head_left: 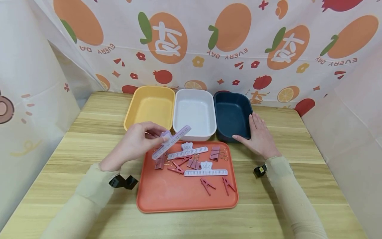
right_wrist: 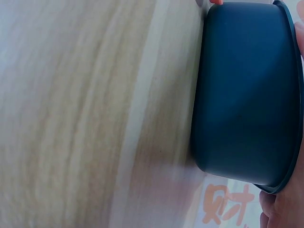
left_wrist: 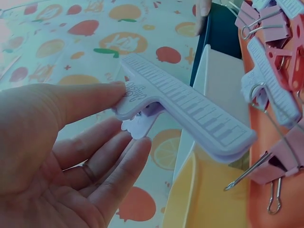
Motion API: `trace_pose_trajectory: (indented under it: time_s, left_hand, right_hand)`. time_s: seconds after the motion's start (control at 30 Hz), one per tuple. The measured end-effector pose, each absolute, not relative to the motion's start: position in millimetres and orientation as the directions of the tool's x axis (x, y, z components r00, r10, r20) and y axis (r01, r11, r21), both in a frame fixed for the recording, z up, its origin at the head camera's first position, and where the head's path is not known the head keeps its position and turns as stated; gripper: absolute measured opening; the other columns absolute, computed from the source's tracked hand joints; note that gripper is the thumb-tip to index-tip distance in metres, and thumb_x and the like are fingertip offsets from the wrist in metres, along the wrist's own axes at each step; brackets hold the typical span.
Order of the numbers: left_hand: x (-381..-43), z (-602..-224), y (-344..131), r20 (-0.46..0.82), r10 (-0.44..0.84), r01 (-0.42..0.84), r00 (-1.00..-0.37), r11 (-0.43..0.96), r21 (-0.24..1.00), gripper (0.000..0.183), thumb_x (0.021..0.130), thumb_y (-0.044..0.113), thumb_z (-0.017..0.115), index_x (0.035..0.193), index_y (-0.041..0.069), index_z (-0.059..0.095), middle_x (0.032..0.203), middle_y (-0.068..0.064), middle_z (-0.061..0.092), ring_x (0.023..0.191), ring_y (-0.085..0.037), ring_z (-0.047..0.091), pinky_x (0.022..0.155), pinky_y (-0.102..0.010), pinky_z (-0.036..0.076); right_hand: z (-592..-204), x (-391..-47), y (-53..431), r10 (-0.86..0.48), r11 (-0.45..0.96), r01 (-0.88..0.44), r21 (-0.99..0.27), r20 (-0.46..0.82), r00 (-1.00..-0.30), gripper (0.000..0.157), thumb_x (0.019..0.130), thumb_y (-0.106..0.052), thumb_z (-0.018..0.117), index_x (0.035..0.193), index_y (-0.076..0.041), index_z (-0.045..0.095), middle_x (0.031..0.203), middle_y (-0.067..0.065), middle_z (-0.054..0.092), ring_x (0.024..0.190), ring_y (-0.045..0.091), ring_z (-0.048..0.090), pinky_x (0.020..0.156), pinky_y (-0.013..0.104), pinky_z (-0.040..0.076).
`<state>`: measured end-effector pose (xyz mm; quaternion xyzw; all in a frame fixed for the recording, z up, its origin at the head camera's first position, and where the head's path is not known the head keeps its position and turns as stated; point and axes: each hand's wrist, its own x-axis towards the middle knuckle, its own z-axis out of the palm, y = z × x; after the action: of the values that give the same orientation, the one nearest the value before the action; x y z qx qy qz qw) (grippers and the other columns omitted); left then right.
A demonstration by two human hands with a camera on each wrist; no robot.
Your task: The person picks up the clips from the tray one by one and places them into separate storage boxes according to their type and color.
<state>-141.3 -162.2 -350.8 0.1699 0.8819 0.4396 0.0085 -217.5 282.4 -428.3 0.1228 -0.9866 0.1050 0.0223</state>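
My left hand (head_left: pixel 135 142) pinches a light purple piano-key clip (left_wrist: pixel 190 107) by its handle between thumb and fingers, over the far left part of the orange-red tray (head_left: pixel 167 199). On that tray lie two more piano-key clips (head_left: pixel 206 172), several pink binder clips (head_left: pixel 215 152) and several small red clothespin-like clips (head_left: pixel 206 186). My right hand (head_left: pixel 261 137) rests against the dark blue bin (right_wrist: pixel 247 95), thumb at its near rim and fairly straight fingers along its right side.
Left of the blue bin stand a white bin (head_left: pixel 194 113) and a yellow bin (head_left: pixel 150 109), side by side behind the tray. A fruit-printed cloth (head_left: pixel 191 73) hangs behind the wooden table (head_left: pixel 268 205), with pale cloth at both sides.
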Motion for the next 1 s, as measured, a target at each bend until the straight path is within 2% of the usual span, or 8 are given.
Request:
trace_pose_trajectory:
  time_s: [0.27,0.5,1.0]
  left_hand:
    - [-148,-346,-170,0.181,0.226,0.28,-0.957,0.569,0.773,0.025,0.091,0.016,0.08,0.111,0.001,0.075,0.095,-0.007,0.073,0.085,-0.02,0.068,0.073,-0.024,0.057]
    - [-153,-343,-175,0.178,0.166,0.242,-0.97,0.583,0.776,0.028,0.094,0.021,0.077,0.113,0.002,0.073,0.099,-0.01,0.072,0.088,-0.021,0.068,0.076,-0.026,0.057]
    - [-163,-345,-183,0.183,0.073,0.191,-0.98,0.577,0.794,0.032,0.096,0.028,0.075,0.115,0.002,0.073,0.101,-0.012,0.073,0.086,-0.024,0.067,0.07,-0.022,0.052]
  right_hand:
    - [-428,-217,282,-0.237,0.947,-0.245,-0.208,0.066,-0.969,0.119,0.086,-0.081,0.05,0.161,0.002,0.009,0.168,0.018,0.004,0.154,0.031,0.0,0.122,0.049,0.002]
    - [-428,-216,282,-0.235,0.948,-0.242,-0.207,0.06,-0.97,0.12,0.086,-0.082,0.05,0.161,0.002,0.008,0.168,0.018,0.004,0.154,0.031,0.0,0.122,0.049,0.002]
    - [-430,-217,283,-0.237,0.948,-0.246,-0.201,0.07,-0.969,0.119,0.086,-0.082,0.049,0.161,0.002,0.01,0.168,0.017,0.004,0.154,0.031,0.0,0.122,0.049,0.003]
